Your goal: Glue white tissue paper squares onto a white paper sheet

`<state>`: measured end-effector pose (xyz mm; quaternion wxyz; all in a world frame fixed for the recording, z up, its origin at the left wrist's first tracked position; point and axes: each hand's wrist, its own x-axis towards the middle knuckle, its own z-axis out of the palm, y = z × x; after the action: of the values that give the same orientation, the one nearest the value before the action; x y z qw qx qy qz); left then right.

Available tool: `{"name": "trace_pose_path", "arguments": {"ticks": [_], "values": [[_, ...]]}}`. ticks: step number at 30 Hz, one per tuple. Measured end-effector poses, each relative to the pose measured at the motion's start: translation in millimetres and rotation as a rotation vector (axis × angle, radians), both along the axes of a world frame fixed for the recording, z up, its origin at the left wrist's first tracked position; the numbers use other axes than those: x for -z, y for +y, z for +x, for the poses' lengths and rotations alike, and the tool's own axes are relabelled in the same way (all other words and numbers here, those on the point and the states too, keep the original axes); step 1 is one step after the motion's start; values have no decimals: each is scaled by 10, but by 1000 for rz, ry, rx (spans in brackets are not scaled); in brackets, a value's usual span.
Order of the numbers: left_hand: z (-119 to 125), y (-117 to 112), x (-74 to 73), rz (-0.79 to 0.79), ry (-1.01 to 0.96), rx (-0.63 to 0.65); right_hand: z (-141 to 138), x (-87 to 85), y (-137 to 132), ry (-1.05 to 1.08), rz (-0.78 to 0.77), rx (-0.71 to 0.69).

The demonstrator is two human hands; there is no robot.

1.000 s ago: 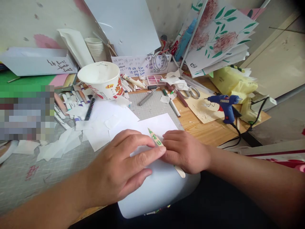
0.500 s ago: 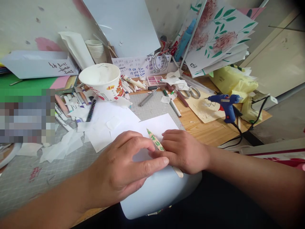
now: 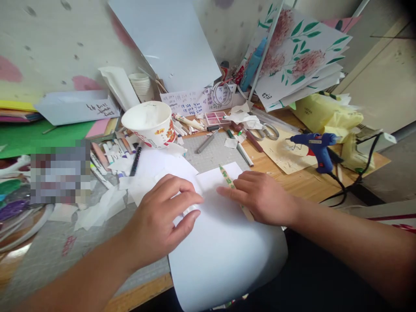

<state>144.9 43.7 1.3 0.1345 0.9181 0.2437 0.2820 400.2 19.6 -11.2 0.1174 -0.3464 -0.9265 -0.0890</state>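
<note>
A large white sheet of paper (image 3: 224,251) lies under both hands and curves down over the table's front edge. My right hand (image 3: 261,197) rests on its right side, fingers curled around a flat wooden stick (image 3: 226,177) with a pointed tip and green markings. The stick's tip points away from me, and its lower part is partly covered by the hand. My left hand (image 3: 170,212) is over the sheet's left side, fingers bent and thumb near the index finger. A small white scrap (image 3: 191,210) shows between them; its kind is unclear.
A paper bucket (image 3: 151,125) stands behind the hands. Markers and torn paper scraps (image 3: 100,208) lie at the left on a grey cutting mat (image 3: 143,271). Scissors (image 3: 268,131) and a blue glue gun (image 3: 315,145) with its cord are at the right.
My hands have moved apart, the left one drawing away from the stick. The stick has shifted and turned more upright in view. The camera view has also shifted a little.
</note>
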Motion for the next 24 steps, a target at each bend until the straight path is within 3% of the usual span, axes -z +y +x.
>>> {"name": "trace_pose_path", "arguments": {"ticks": [3,7,24], "values": [[-27,92,70,-41,142,-102,42,-29,51,-131,-102,179],[-14,124,132,-105,283,-91,39,-78,57,-242,-189,284],[19,84,134,-107,276,-35,195,181,22,-123,-86,232]]}}
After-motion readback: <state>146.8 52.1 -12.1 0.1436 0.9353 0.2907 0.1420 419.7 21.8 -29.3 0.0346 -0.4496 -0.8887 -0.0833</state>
